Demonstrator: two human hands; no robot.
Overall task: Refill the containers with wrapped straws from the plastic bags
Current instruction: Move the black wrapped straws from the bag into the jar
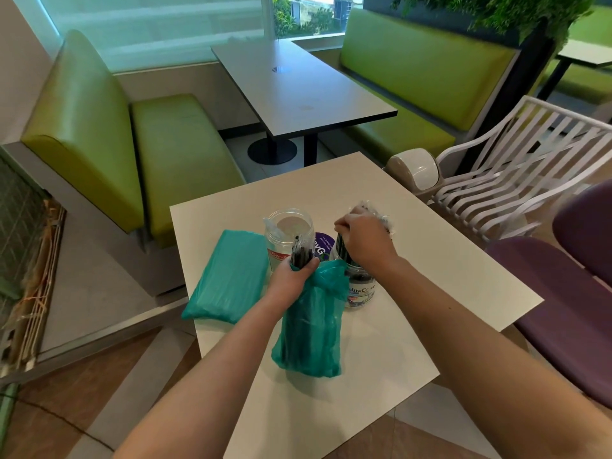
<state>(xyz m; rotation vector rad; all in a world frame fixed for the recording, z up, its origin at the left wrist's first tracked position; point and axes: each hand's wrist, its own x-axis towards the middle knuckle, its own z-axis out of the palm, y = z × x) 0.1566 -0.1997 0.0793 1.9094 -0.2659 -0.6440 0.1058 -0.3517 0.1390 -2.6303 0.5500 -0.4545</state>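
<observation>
While the right hand (362,241) lowers a small clutch of wrapped straws (342,250) into the near clear jar (359,289), the step wants the bundle kept upright and its lower ends aimed well inside the rim, let go only once the tips are below the mouth; loose wrappers (377,215) bunch above the knuckles and could catch on the rim or drag a straw back out. Fingers of that hand curl downward, pinching the straws from above, wrist bent over the jar, forearm coming in from the lower right. Left hand (291,276) grips the gathered neck of the open teal bag (311,332), and dark straw ends (299,253) poke up out of its fist; the bag stands on the white table (447,276) just in front of the jars, its body sagging toward the camera. Holding that neck steady looks wise, since the bag is soft and would likely slump and spill if released. Second clear jar (289,233) sits just left of the first, behind the left hand, seemingly with little or nothing in it, though the hand hides its lower part. Another teal bag (228,276) lies flat and closed at the left edge of the table, touching or nearly touching that jar. A purple round sticker (323,245) shows between the jars.
</observation>
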